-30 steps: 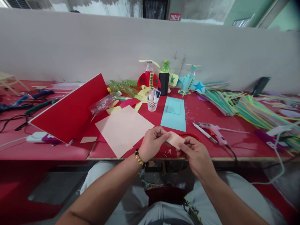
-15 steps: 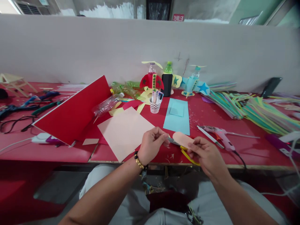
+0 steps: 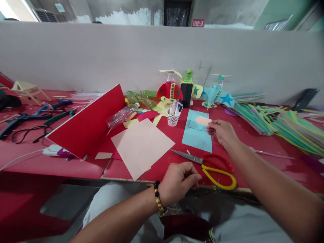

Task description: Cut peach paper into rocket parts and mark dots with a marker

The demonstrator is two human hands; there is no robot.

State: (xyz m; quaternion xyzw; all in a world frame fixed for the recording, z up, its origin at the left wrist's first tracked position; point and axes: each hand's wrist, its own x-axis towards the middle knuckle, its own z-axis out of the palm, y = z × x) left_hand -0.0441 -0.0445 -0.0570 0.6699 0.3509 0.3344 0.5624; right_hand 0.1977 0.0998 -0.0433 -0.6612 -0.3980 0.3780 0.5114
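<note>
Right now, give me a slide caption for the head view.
Right hand holds a rounded peach paper piece over a blue sheet, left hand near the scissors.

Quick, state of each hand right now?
Left hand: loosely curled, nothing visibly held; palm hidden.
Right hand: closed, pinching the peach paper piece over the blue sheet.

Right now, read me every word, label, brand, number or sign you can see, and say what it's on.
Nothing reads with certainty.
Red sign beyond the partition: pale characters, too small and blurred.
Pale sign, upper left: too small to read.
Scissors and the peach paper piece in the right hand: no lettering visible.
</note>
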